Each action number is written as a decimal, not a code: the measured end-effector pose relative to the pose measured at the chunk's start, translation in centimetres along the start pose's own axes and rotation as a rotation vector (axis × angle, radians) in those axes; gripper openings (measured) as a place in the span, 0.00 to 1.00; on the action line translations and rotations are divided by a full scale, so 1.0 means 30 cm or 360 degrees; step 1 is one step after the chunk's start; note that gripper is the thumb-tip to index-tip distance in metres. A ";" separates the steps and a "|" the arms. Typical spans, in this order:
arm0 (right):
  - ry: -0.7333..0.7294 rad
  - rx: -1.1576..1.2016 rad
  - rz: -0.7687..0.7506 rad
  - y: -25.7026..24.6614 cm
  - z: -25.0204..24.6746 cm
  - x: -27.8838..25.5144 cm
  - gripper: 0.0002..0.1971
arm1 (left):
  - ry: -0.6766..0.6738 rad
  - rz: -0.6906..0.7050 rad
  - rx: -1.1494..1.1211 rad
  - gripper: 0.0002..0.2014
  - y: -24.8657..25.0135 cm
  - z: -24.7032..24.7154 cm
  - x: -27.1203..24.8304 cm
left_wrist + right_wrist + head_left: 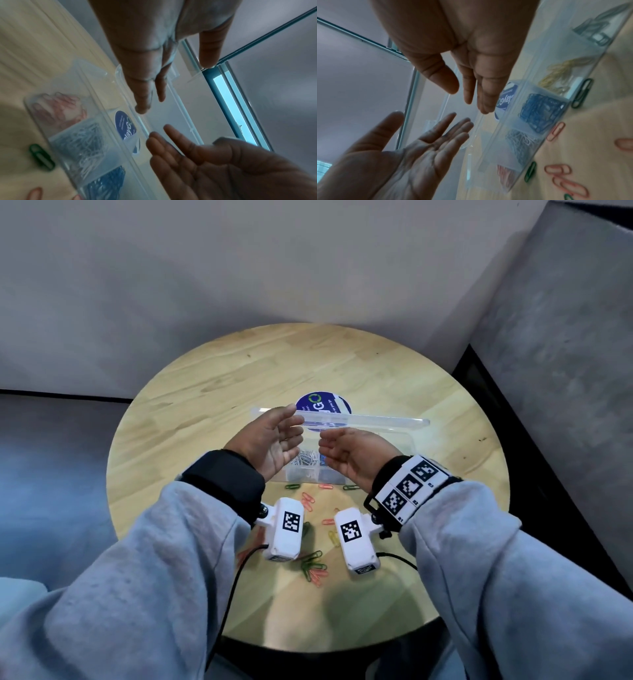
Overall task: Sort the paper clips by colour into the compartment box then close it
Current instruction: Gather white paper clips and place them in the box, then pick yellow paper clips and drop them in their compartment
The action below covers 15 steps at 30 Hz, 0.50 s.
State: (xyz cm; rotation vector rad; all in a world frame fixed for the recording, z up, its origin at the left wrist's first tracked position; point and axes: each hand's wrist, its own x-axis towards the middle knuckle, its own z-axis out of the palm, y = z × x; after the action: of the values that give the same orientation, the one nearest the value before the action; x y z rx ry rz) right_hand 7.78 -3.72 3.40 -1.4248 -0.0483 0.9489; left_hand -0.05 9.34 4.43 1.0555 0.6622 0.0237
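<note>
A clear compartment box [310,475] stands mid-table with its lid [363,419] raised. Its cells hold pink clips [60,108], silver clips [82,143], blue clips [541,111], yellow clips [559,75] and dark grey clips [594,27]. My left hand [281,433] and right hand [342,451] hover over the box with palms facing each other. Fingers are straight and neither hand holds anything. The left fingertips reach the lid's left end; contact cannot be told. Loose green [293,486], orange [308,501] and yellow clips [334,537] lie on the wood in front of the box.
The round wooden table [239,378] has a blue round sticker [323,402] behind the box. A small pile of green and orange clips [313,568] lies between the two wrist cameras. Grey cushions surround the table on the left, back and right.
</note>
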 end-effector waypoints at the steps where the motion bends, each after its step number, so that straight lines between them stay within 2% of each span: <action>1: -0.0016 -0.0026 -0.0019 0.000 -0.009 -0.011 0.15 | 0.0011 0.0030 0.0014 0.12 0.001 -0.006 -0.006; 4: -0.0015 -0.0168 -0.0072 0.009 -0.032 -0.037 0.14 | 0.0098 0.0060 0.0190 0.08 -0.007 -0.033 -0.039; 7: 0.0011 -0.0379 -0.0117 0.032 -0.050 -0.061 0.13 | 0.0250 -0.0019 0.0557 0.05 -0.030 -0.085 -0.075; 11: 0.0032 -0.0867 -0.0136 0.074 -0.060 -0.090 0.09 | 0.0404 -0.0124 0.1185 0.03 -0.071 -0.175 -0.122; 15: -0.0062 -0.1405 -0.0077 0.130 -0.050 -0.123 0.06 | 0.0475 -0.0205 0.1694 0.08 -0.113 -0.225 -0.166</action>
State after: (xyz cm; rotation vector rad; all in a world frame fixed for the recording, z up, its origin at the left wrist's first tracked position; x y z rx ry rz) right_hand 4.18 -7.59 1.64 -2.1922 -0.5880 0.9547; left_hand -8.53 11.36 1.97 2.0503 1.0492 -0.3216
